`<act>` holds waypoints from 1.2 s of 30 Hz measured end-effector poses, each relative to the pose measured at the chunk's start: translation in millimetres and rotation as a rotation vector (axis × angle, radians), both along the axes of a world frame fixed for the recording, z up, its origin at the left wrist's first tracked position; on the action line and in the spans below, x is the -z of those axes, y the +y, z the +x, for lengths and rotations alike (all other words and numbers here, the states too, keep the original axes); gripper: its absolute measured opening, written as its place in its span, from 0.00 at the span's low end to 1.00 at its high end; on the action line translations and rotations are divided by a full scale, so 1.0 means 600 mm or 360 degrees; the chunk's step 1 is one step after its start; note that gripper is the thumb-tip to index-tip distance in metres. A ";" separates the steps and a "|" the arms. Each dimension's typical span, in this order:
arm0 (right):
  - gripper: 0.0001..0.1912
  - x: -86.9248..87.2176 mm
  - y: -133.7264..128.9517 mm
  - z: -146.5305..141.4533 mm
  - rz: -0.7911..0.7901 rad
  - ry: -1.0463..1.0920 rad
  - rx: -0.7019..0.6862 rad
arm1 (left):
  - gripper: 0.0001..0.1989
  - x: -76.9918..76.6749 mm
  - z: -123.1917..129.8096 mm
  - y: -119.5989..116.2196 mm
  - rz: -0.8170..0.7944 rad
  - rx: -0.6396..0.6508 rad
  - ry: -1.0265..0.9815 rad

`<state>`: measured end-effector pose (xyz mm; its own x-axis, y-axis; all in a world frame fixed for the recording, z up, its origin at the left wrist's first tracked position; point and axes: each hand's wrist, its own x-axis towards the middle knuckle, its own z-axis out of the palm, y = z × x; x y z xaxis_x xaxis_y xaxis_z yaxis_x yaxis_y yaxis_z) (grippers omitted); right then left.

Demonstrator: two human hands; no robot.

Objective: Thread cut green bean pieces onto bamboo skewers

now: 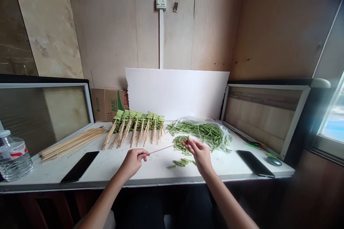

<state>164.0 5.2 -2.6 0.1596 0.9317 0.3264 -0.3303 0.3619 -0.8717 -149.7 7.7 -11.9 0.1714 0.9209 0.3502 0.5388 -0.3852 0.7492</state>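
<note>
My left hand (134,161) is closed around one end of a thin wooden skewer (163,148), which slants up to the right. At its other end, the fingers of my right hand (198,153) are pinched together around a small piece of green bean, partly hidden by the fingers. Below and between the hands lies a small group of cut green bean pieces (182,162). Just behind the right hand is another pile of cut pieces (179,141). Long whole green beans (204,131) lie in a clear plastic bag farther back.
Filled bean skewers (138,120) are stacked at the back left, sticks toward me. Bare skewers (73,142) lie at the left, near a phone (80,166) and a water bottle (14,157). Another phone (255,163) and a mouse (274,160) lie right. A white board (177,93) stands behind.
</note>
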 end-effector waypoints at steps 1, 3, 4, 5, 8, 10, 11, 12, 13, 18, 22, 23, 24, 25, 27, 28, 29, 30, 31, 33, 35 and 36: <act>0.20 0.000 -0.001 -0.001 0.0002 -0.0010 -0.0008 | 0.15 0.000 0.000 0.000 0.0005 0.0000 0.0000; 0.21 0.001 -0.002 -0.004 0.0003 -0.0008 -0.0018 | 0.15 0.001 -0.001 0.000 0.0012 -0.0002 0.0011; 0.21 0.002 -0.003 -0.005 0.0003 -0.0003 -0.0020 | 0.15 0.002 -0.001 0.001 0.0013 -0.0003 0.0019; 0.21 0.003 -0.003 -0.006 0.0004 -0.0001 -0.0021 | 0.16 0.003 -0.002 0.001 0.0010 -0.0008 0.0027; 0.21 0.006 -0.004 -0.008 0.0011 -0.0004 -0.0030 | 0.16 0.004 -0.001 0.000 -0.0005 -0.0021 0.0038; 0.20 0.006 -0.006 -0.010 0.0016 -0.0003 -0.0029 | 0.17 0.004 0.001 -0.001 -0.0010 -0.0030 0.0040; 0.20 0.006 -0.008 -0.012 0.0016 -0.0016 -0.0029 | 0.17 0.002 0.002 -0.002 -0.0012 -0.0031 0.0039; 0.19 0.005 -0.010 -0.014 0.0014 -0.0043 -0.0030 | 0.17 0.001 0.004 -0.004 -0.0012 -0.0028 0.0035; 0.19 0.005 -0.012 -0.017 0.0010 -0.0078 -0.0031 | 0.17 -0.002 0.007 -0.005 -0.0012 -0.0023 0.0026; 0.19 0.000 -0.020 -0.034 -0.0008 -0.0136 -0.0030 | 0.16 -0.019 0.018 -0.015 0.0027 -0.0008 -0.0017; 0.19 0.001 -0.024 -0.044 -0.0034 -0.0104 -0.0124 | 0.16 -0.025 0.024 -0.024 0.0039 0.0023 -0.0029; 0.19 0.002 -0.024 -0.045 -0.0035 -0.0103 -0.0144 | 0.16 -0.024 0.025 -0.026 0.0033 0.0038 -0.0032; 0.19 0.004 -0.025 -0.047 -0.0032 -0.0108 -0.0158 | 0.16 -0.022 0.027 -0.026 0.0028 0.0050 -0.0036; 0.19 0.005 -0.026 -0.048 -0.0028 -0.0119 -0.0166 | 0.16 -0.019 0.029 -0.026 0.0022 0.0062 -0.0043; 0.20 0.010 -0.027 -0.051 -0.0019 -0.0150 -0.0183 | 0.16 -0.013 0.032 -0.025 0.0005 0.0084 -0.0053; 0.20 0.012 -0.027 -0.053 -0.0020 -0.0158 -0.0189 | 0.16 -0.011 0.033 -0.023 -0.0003 0.0093 -0.0054; 0.20 0.015 -0.027 -0.055 -0.0024 -0.0161 -0.0197 | 0.16 -0.009 0.033 -0.022 -0.0011 0.0100 -0.0054; 0.20 0.017 -0.026 -0.056 -0.0030 -0.0162 -0.0205 | 0.16 -0.007 0.033 -0.020 -0.0019 0.0103 -0.0054; 0.20 0.019 -0.024 -0.057 -0.0037 -0.0169 -0.0216 | 0.16 -0.006 0.033 -0.019 -0.0029 0.0107 -0.0055; 0.20 0.018 -0.019 -0.051 -0.0058 -0.0212 -0.0262 | 0.16 -0.006 0.030 -0.017 -0.0047 0.0104 -0.0061; 0.22 0.012 -0.010 -0.032 -0.0066 -0.0318 -0.0326 | 0.16 -0.007 0.025 -0.014 -0.0055 0.0075 -0.0064; 0.23 0.008 -0.005 -0.018 -0.0058 -0.0410 -0.0325 | 0.16 -0.007 0.023 -0.013 -0.0053 0.0051 -0.0065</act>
<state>153.0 2.3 -7.3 -0.1151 0.9477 0.2977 -0.1597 0.2782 -0.9472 -136.2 0.1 -7.6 0.1872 0.9265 0.3266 0.4955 -0.3761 0.7829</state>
